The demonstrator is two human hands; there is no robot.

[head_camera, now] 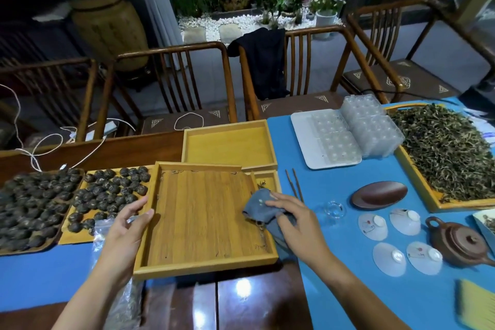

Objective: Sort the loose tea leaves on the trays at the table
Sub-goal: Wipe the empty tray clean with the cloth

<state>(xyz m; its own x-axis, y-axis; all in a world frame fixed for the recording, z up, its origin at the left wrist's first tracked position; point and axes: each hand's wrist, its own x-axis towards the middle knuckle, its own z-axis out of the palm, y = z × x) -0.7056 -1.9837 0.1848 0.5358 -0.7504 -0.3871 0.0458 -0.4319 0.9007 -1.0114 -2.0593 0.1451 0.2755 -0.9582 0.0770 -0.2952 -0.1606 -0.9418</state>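
Note:
A wooden tray (198,217) lies in front of me with only a few leaf scraps along its edges. My left hand (126,225) holds its left rim, thumb on the inside. My right hand (292,220) presses a grey-blue cloth (258,205) flat against the tray's right side. A big yellow tray heaped with loose tea leaves (450,153) sits at the far right. Two trays of dark rolled tea balls (107,195) stand on the left. Another bare yellow tray (230,142) rests behind the one I hold.
On the blue mat (334,262) lie clear plastic ball moulds (356,131) on a white tray, wooden tongs (294,185), a brown dish (379,194), a small glass cup (333,209), several white lids (388,257) and a clay teapot (460,244). A plastic bag (104,230) lies under my left wrist.

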